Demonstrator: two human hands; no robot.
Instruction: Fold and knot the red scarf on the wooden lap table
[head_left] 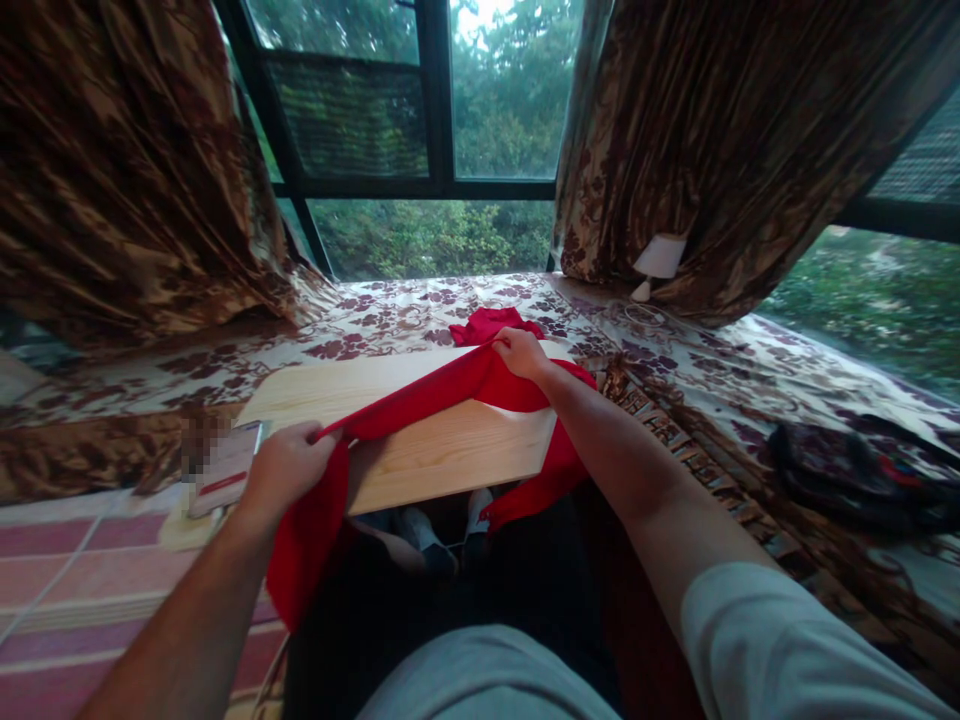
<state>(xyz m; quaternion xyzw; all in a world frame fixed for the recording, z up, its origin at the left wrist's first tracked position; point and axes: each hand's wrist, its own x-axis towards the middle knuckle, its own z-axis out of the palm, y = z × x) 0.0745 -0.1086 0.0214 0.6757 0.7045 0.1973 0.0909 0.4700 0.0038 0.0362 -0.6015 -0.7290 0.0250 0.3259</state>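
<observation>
A long red cloth (pixel 424 402) is stretched between my two hands above a light wooden board (pixel 450 445). My left hand (pixel 292 462) is closed on its near-left end, and a length of it hangs down below that hand. Farther out, my right hand (pixel 523 352) pinches the cloth's upper edge. From there the fabric drapes over the board's right side and drops toward my lap. Another bunched red piece (pixel 495 325) lies just beyond my right hand; whether it joins the held cloth I cannot tell.
A flat device or book (pixel 225 470), partly pixelated, lies left of the board. Beyond is a floral-covered ledge (pixel 375 310) with a small white lamp (pixel 658 262). A dark bag (pixel 840 475) sits at right. Striped fabric (pixel 67 580) covers the left side.
</observation>
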